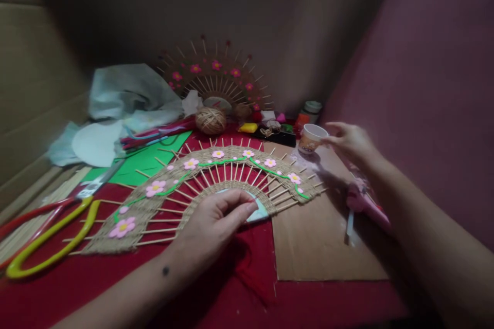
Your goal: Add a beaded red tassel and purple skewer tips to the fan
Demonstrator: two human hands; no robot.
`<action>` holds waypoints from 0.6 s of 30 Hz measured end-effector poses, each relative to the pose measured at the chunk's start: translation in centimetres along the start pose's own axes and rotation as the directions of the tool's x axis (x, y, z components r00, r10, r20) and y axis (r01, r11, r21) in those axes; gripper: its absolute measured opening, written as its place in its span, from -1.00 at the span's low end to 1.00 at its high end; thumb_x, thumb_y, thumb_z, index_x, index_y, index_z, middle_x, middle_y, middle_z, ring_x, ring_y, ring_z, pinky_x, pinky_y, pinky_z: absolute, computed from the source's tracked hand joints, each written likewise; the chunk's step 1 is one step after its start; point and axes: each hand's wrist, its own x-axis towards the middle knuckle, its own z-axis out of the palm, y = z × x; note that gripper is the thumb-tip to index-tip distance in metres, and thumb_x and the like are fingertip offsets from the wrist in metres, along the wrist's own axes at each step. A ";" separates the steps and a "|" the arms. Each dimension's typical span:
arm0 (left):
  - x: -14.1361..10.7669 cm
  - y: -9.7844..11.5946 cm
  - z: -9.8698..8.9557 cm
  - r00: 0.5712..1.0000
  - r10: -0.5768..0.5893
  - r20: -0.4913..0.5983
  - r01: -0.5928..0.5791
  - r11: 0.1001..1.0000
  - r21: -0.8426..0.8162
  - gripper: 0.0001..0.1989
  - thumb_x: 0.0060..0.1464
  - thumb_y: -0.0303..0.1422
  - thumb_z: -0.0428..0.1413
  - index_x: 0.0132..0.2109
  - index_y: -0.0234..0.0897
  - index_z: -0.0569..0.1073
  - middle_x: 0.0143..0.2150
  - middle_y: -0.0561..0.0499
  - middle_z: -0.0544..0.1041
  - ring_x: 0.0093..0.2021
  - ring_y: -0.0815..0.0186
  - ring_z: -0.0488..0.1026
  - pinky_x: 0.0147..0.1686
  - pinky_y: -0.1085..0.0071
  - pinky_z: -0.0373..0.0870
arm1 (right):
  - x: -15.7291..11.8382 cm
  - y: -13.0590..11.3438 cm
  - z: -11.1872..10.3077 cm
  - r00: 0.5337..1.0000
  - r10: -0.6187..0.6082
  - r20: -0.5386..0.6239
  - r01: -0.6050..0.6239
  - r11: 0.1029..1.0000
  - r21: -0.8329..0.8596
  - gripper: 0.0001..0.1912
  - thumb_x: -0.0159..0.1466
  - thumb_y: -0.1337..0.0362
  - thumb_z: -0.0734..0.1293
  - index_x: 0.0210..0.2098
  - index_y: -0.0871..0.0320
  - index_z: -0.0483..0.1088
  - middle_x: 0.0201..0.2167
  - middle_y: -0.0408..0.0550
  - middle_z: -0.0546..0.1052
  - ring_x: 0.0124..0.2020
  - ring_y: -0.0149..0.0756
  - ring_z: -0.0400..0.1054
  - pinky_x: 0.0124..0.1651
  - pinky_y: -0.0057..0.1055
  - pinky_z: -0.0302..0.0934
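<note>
A woven fan (148, 213) of tan cord on thin sticks lies across the middle, with pink clay-like flowers and a green vine along its band. My left hand (214, 221) rests over the fan's base, thumb and forefinger pinched together; a tiny reddish bit shows at the fingertips, too small to name. Beneath the fingers is the pale blue half-round piece (260, 209) at the fan's centre. On the right, the thumb and fingers of my right hand (349, 140) close on the side of a small patterned paper cup (310, 140), which looks upright above the cardboard.
Large scissors (92, 187) with red and yellow handles lie left, by green paper (135, 170). A twine ball (210, 121), yellow clay (248, 127), a lidded jar (312, 108) and another flowered fan (206, 64) stand behind. A pink glue gun (366, 203) lies right on cardboard (320, 254).
</note>
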 end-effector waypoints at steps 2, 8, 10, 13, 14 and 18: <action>0.0 0.1 0.1 1.000 -0.007 0.006 0.007 1.000 -0.021 -0.76 0.13 -0.25 0.02 -0.42 -0.27 0.43 -0.48 0.11 0.35 -0.50 0.46 0.22 -0.52 0.52 0.13 | -2.1 -1.9 1.7 0.992 -0.025 -0.121 0.015 0.996 -0.086 -0.83 0.06 0.35 0.43 -0.32 0.01 0.50 -0.54 -0.22 0.42 -0.55 -0.45 0.15 -0.55 -0.51 -0.07; -0.1 0.7 0.2 0.999 0.009 0.034 -0.009 1.000 -0.012 -0.80 0.13 -0.34 0.02 -0.39 -0.28 0.45 -0.41 0.08 0.42 -0.35 0.41 0.34 -0.35 0.51 0.22 | -8.6 -3.6 9.5 0.918 0.001 0.397 0.047 0.993 -0.112 -0.64 0.12 0.22 0.40 -0.08 0.10 0.47 -0.59 -0.22 0.38 -0.55 -0.44 0.19 -0.51 -0.48 0.09; -0.1 0.7 0.2 0.999 0.000 0.051 0.000 1.000 -0.006 -0.81 0.13 -0.35 0.01 -0.39 -0.29 0.45 -0.41 0.08 0.42 -0.36 0.41 0.33 -0.36 0.50 0.22 | -9.5 -3.1 10.9 0.888 -0.062 0.456 0.115 0.989 -0.089 -0.63 0.15 0.26 0.38 -0.03 0.06 0.44 -0.58 -0.23 0.40 -0.53 -0.44 0.23 -0.47 -0.48 0.13; -0.1 0.6 0.2 0.998 -0.001 0.064 0.000 1.000 0.005 -0.80 0.12 -0.35 0.01 -0.42 -0.30 0.43 -0.41 0.07 0.41 -0.36 0.39 0.32 -0.36 0.48 0.22 | -10.0 -2.7 11.7 0.884 -0.212 0.418 0.284 0.952 -0.117 -0.77 0.18 0.35 0.36 -0.15 0.08 0.49 -0.44 -0.17 0.51 -0.39 -0.42 0.36 -0.32 -0.48 0.21; 0.0 0.5 0.2 0.998 0.001 0.062 -0.001 1.000 0.003 -0.80 0.11 -0.35 0.01 -0.43 -0.31 0.43 -0.42 0.06 0.40 -0.36 0.39 0.32 -0.35 0.47 0.23 | -10.1 -2.7 11.8 0.882 -0.255 0.396 0.329 0.936 -0.130 -0.82 0.20 0.38 0.34 -0.20 0.11 0.50 -0.40 -0.15 0.52 -0.36 -0.43 0.37 -0.29 -0.49 0.21; 0.2 0.5 0.3 0.995 -0.013 0.098 0.016 1.000 -0.026 -0.80 0.09 -0.37 0.03 -0.46 -0.32 0.42 -0.48 0.09 0.37 -0.40 0.41 0.29 -0.36 0.48 0.23 | -10.6 -2.5 12.0 0.864 -0.362 0.349 0.453 0.862 -0.228 -0.86 0.25 0.46 0.25 -0.32 0.23 0.46 -0.43 -0.10 0.50 -0.40 -0.44 0.35 -0.34 -0.52 0.19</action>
